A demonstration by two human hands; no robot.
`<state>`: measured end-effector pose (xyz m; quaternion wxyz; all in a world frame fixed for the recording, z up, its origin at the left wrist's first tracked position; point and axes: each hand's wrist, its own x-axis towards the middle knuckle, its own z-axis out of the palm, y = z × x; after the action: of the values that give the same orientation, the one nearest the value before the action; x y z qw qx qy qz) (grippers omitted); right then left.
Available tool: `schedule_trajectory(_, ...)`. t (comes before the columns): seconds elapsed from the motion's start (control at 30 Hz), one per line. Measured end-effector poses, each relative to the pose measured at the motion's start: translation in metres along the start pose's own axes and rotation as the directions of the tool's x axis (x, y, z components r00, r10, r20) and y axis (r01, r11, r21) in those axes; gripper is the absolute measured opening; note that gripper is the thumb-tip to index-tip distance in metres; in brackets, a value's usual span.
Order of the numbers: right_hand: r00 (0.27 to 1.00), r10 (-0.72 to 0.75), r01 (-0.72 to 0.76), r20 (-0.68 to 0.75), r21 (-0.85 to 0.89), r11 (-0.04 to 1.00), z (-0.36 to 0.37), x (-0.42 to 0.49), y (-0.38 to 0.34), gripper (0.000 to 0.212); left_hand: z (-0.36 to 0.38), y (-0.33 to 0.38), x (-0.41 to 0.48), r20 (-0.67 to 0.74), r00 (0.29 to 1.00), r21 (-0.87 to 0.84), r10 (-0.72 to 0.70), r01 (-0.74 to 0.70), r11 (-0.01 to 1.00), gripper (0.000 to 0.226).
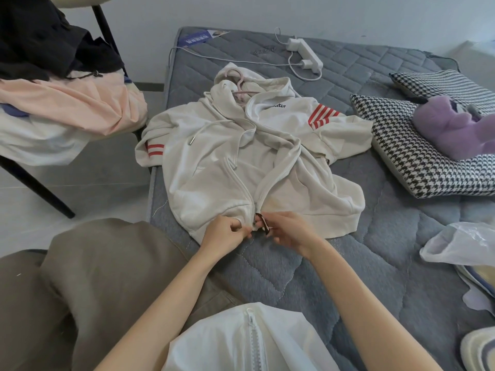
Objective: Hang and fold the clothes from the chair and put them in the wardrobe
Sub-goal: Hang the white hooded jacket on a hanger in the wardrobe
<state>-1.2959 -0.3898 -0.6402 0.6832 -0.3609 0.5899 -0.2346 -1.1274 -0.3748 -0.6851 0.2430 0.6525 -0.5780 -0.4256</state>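
1. Lying face up on the grey quilted mattress (pixel 375 236), the white zip hoodie (pixel 241 162) has its hem toward the person and its hood away. A pink hanger (pixel 238 84) is already inside the neck.
2. Both hands meet at the middle of the hem, where the two front edges come together.
3. The left hand (pixel 225 234) has its fingers curled, pinching the hem just left of the zip's foot.
4. The right hand (pixel 289 231) pinches the dark zipper pull (pixel 261 222), touching the hem just right of the left hand.
5. Above the hands the front lies open in a narrow V, so the step in hand looks like starting the zip.
6. The zip's long axis runs from the hands straight away toward the hood, leaning slightly left. The pull would therefore have to travel away from the person's body, with the right hand leading and the left hand holding the hem down.
7. Fingers cover the zip's foot, so I cannot tell if the pin is seated in the slider.
8. More clothes (pixel 67 103) are piled on the chair (pixel 34 183) at far left, well apart from the hoodie, so most of the task seems to remain.
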Motion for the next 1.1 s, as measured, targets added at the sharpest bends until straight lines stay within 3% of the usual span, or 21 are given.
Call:
schedule_trajectory(0.1, 0.975, -0.22, 0.212, -0.029, -0.178, 0.961, -0.006, -0.001, 0.005, 0.014, -0.003, 0.005, -0.001, 0.076, 0.995, -0.213, -0.071, 0.086, 0.973, 0.021)
schedule_trajectory(0.17, 0.928, -0.373, 0.344, -0.021, -0.339, 0.876, -0.009, 0.0, 0.009, 0.02, -0.004, 0.01, -0.003, 0.139, 0.985, -0.357, -0.103, 0.147, 0.922, 0.013)
schedule_trajectory(0.27, 0.855, -0.518, 0.432, -0.03, -0.512, 0.743, -0.006, 0.004, 0.016, 0.03, -0.007, 0.014, -0.004, 0.16, 0.98, -0.428, -0.119, 0.177, 0.886, 0.01)
schedule_trajectory(0.43, 0.764, -0.644, 0.513, -0.032, -0.575, 0.637, -0.003, 0.007, 0.015, 0.024, -0.012, 0.015, -0.006, 0.14, 0.982, -0.442, -0.129, 0.178, 0.879, 0.011)
schedule_trajectory(0.63, 0.757, -0.651, 0.542, 0.054, -0.609, 0.58, -0.003, 0.009, 0.008, 0.027, -0.012, 0.013, -0.006, 0.142, 0.982, -0.411, -0.123, 0.171, 0.895, 0.013)
schedule_trajectory(0.87, 0.816, -0.576, 0.448, 0.052, -0.687, 0.572, -0.001, 0.01, 0.002, 0.026, -0.013, 0.013, -0.007, 0.12, 0.987, -0.387, -0.108, 0.146, 0.911, 0.012)
schedule_trajectory(1.1, 0.829, -0.56, 0.465, 0.008, -0.567, 0.68, 0.0, 0.011, 0.006, 0.013, -0.014, 0.014, -0.008, 0.142, 0.984, -0.391, -0.105, 0.153, 0.908, 0.011)
